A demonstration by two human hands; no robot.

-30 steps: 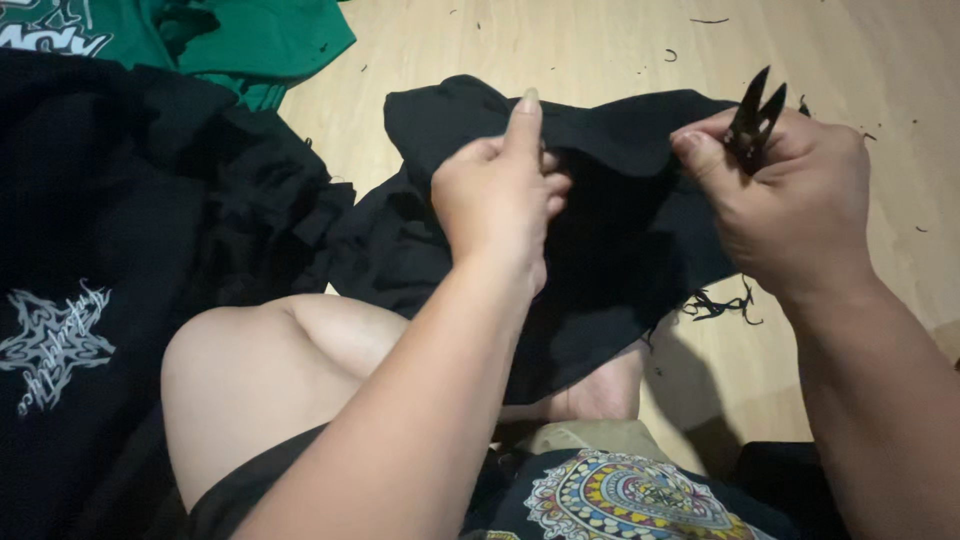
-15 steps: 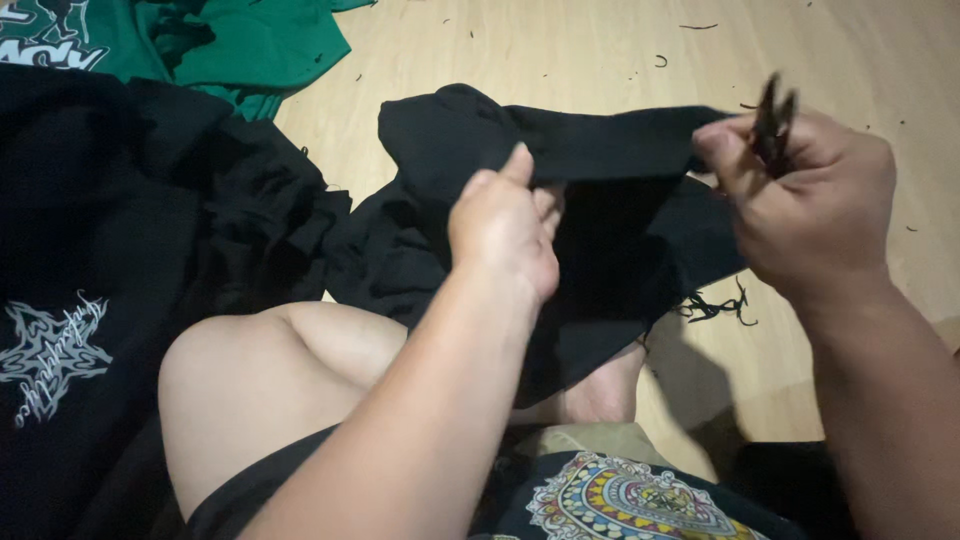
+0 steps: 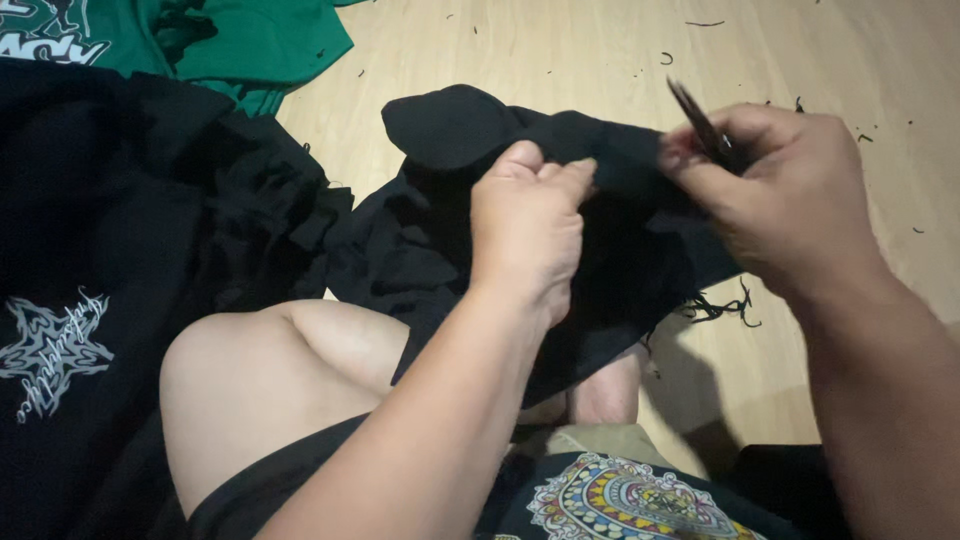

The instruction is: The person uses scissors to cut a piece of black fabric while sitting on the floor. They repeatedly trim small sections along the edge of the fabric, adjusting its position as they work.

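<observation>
Head camera, looking down at a person seated on a pale wooden floor (image 3: 560,50), knee bent, with dark cloth spread across the lap.

A black garment (image 3: 450,135) lies over the bare knee (image 3: 250,400) and thigh, one edge lifted clear of the floor between the two hands. The left hand (image 3: 528,235) is closed around that edge, thumb and fingers pinched together on a fold, apparently to keep the cloth taut and steady. The right hand (image 3: 775,195) is curled narrowly around a pair of small black thread snips (image 3: 703,125), also pressing the cloth's edge against its fingers (so the fabric is stretched in a short span from hand to hand).

The snips' long axis runs on a slant: the thin dark tips point up and to the left, away from the person, just above the held edge. Whether the blades are parted cannot be told.

Loose black threads (image 3: 720,305) dangle from the garment's lower edge, and short clippings dot the floor. To the left sits a pile of black shirts (image 3: 120,200), one with a pale star print, and beyond it a green shirt (image 3: 260,40).
</observation>
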